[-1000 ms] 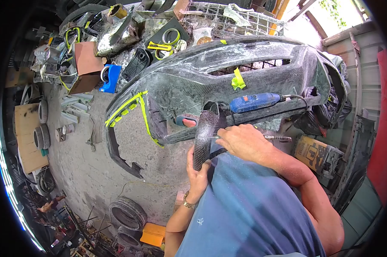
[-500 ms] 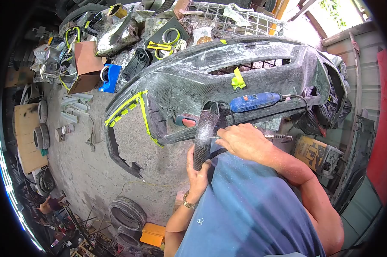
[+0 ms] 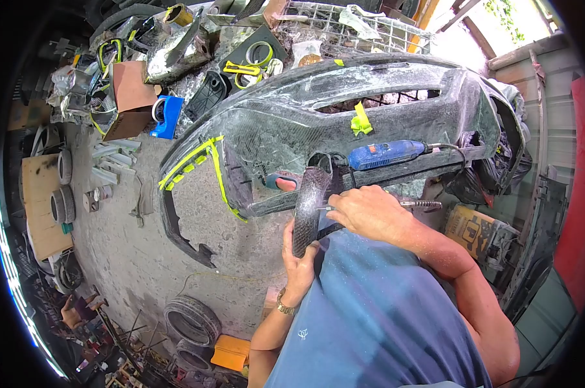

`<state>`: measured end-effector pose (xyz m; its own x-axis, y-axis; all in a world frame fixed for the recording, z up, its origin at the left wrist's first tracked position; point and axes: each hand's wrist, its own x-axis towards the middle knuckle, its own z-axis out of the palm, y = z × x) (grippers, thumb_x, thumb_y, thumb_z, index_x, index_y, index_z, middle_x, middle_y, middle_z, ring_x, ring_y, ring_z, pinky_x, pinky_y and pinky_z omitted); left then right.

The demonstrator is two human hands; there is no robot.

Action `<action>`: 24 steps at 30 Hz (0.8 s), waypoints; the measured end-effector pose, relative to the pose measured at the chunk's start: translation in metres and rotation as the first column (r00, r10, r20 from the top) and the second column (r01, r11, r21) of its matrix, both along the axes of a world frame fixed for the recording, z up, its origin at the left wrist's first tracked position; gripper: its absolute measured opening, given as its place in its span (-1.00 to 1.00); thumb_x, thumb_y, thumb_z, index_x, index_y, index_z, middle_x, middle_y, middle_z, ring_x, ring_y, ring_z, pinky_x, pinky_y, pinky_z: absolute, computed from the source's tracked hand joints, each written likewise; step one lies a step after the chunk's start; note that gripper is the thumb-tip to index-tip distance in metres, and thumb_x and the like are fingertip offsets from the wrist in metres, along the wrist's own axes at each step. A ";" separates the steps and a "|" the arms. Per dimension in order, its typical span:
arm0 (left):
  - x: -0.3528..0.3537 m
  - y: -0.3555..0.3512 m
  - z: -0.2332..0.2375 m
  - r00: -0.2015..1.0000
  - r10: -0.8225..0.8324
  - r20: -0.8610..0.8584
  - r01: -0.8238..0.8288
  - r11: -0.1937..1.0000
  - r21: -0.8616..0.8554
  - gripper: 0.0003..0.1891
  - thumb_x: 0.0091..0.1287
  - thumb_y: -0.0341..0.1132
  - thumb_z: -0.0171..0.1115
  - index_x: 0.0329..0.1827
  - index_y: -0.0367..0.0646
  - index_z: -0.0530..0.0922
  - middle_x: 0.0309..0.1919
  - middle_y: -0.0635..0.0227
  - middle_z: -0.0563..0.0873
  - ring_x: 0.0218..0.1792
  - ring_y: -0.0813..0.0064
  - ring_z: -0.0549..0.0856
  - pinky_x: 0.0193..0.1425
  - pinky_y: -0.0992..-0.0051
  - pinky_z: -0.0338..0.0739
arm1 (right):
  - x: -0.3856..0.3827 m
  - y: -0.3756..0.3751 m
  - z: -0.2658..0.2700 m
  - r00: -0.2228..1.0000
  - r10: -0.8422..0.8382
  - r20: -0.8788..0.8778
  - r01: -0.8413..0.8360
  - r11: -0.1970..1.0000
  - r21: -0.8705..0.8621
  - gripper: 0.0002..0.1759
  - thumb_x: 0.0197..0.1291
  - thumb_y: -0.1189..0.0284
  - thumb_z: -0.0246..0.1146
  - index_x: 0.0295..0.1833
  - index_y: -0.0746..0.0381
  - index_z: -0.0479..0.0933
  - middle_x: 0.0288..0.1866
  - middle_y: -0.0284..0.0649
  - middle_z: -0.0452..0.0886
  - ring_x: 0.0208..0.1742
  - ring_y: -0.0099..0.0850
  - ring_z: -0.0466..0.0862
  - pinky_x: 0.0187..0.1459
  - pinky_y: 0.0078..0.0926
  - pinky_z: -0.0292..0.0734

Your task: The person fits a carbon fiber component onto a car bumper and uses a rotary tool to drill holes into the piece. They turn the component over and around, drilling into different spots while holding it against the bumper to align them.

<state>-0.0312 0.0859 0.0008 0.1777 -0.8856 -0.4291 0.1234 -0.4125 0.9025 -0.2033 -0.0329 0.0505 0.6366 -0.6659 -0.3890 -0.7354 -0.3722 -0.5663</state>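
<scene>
My left hand (image 3: 299, 266) is wrapped round the lower end of a dark, curved carbon-fibre piece (image 3: 310, 205) with white dust on it. In my right hand (image 3: 373, 212) is the handpiece of a rotary tool, mostly hidden by my fingers; its thin tip meets the right edge of the carbon-fibre piece. A coiled flexible shaft (image 3: 425, 205) comes out to the right of that hand. The blue rotary tool motor (image 3: 384, 155) lies just beyond on a large, dusty black bumper (image 3: 273, 139). The upper end of the piece overlaps the bumper's near edge.
Yellow-green tape (image 3: 360, 119) sticks to the bumper. Behind it, a cluttered bench holds a blue tape dispenser (image 3: 167, 118), yellow scissors (image 3: 242, 69) and a cardboard box (image 3: 132, 90). Tyres (image 3: 192, 323) lie on the floor, and another person (image 3: 77, 310) is far off at lower left.
Both my hands and the carbon-fibre piece stay in nearly the same place. The far-off person at lower left has shifted position slightly.
</scene>
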 end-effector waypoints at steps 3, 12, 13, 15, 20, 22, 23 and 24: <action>0.000 0.000 -0.002 1.000 0.000 0.028 0.001 1.000 -0.017 -0.38 0.11 -0.59 0.18 0.33 -0.24 0.34 0.02 0.36 0.56 -0.06 0.59 0.54 0.06 0.58 0.45 | 0.000 -0.001 0.000 1.000 0.003 0.000 -0.003 1.000 0.020 -0.69 0.34 0.22 0.14 -0.18 0.28 0.52 -0.35 -0.02 0.67 -0.28 -0.02 0.69 -0.24 -0.08 0.56; 0.001 0.000 -0.001 1.000 0.012 -0.020 -0.011 0.999 0.034 -0.38 0.10 -0.59 0.17 0.32 -0.25 0.34 -0.03 0.37 0.57 -0.12 0.61 0.54 0.00 0.60 0.45 | 0.001 -0.002 0.004 1.000 -0.009 0.019 0.009 1.000 0.029 -0.66 0.34 0.22 0.14 -0.17 0.33 0.56 -0.39 0.02 0.66 -0.26 0.00 0.70 -0.22 -0.06 0.59; 0.001 0.000 -0.001 1.000 0.012 -0.021 -0.012 0.999 0.034 -0.38 0.10 -0.59 0.17 0.32 -0.25 0.34 -0.03 0.37 0.57 -0.12 0.61 0.54 0.00 0.60 0.45 | 0.001 -0.003 0.004 1.000 -0.008 0.018 0.008 1.000 0.029 -0.66 0.34 0.22 0.14 -0.17 0.33 0.56 -0.39 0.02 0.66 -0.26 0.00 0.70 -0.22 -0.06 0.59; 0.001 -0.001 -0.001 0.999 -0.003 0.041 0.004 1.000 -0.017 -0.39 0.11 -0.59 0.16 0.32 -0.25 0.34 -0.03 0.37 0.56 -0.12 0.62 0.53 -0.01 0.61 0.45 | 0.001 -0.004 0.004 1.000 0.003 0.015 -0.003 0.999 0.045 -0.66 0.34 0.22 0.14 -0.17 0.33 0.56 -0.39 0.02 0.66 -0.26 0.00 0.70 -0.22 -0.05 0.59; 0.002 0.000 -0.002 1.000 -0.004 0.016 0.005 1.000 -0.022 -0.40 0.12 -0.60 0.16 0.31 -0.25 0.34 -0.01 0.37 0.55 -0.10 0.61 0.53 0.00 0.60 0.45 | 0.001 -0.004 0.004 1.000 0.004 -0.001 -0.003 0.999 0.054 -0.67 0.33 0.21 0.14 -0.16 0.31 0.55 -0.36 0.01 0.67 -0.25 0.00 0.69 -0.21 -0.05 0.57; 0.002 0.000 -0.002 1.000 -0.004 0.008 0.004 1.000 -0.028 -0.40 0.12 -0.60 0.15 0.31 -0.25 0.34 0.00 0.37 0.55 -0.10 0.60 0.53 0.01 0.60 0.45 | 0.001 -0.004 0.004 1.000 0.008 -0.019 -0.007 0.998 0.063 -0.67 0.33 0.20 0.14 -0.14 0.28 0.54 -0.33 0.00 0.67 -0.25 -0.01 0.69 -0.20 -0.06 0.56; 0.001 0.000 -0.002 1.000 -0.002 0.011 0.003 1.000 -0.028 -0.40 0.12 -0.60 0.15 0.32 -0.25 0.34 -0.01 0.38 0.55 -0.10 0.61 0.53 0.00 0.61 0.45 | 0.001 -0.004 0.004 1.000 0.008 -0.019 -0.007 0.998 0.059 -0.67 0.33 0.20 0.14 -0.14 0.28 0.54 -0.34 0.00 0.67 -0.26 -0.01 0.69 -0.21 -0.06 0.56; 0.001 0.000 -0.003 1.000 -0.001 0.014 0.001 1.000 -0.028 -0.39 0.12 -0.61 0.15 0.32 -0.24 0.33 -0.01 0.38 0.55 -0.11 0.61 0.53 -0.01 0.61 0.45 | 0.001 -0.004 0.005 1.000 0.008 -0.019 -0.007 0.998 0.056 -0.68 0.33 0.20 0.14 -0.14 0.28 0.54 -0.34 0.00 0.67 -0.27 -0.01 0.69 -0.22 -0.06 0.56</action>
<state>-0.0302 0.0862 -0.0019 0.1825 -0.8976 -0.4014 0.1098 -0.3871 0.9155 -0.2021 -0.0366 0.0551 0.6335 -0.6380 -0.4378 -0.7438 -0.3462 -0.5717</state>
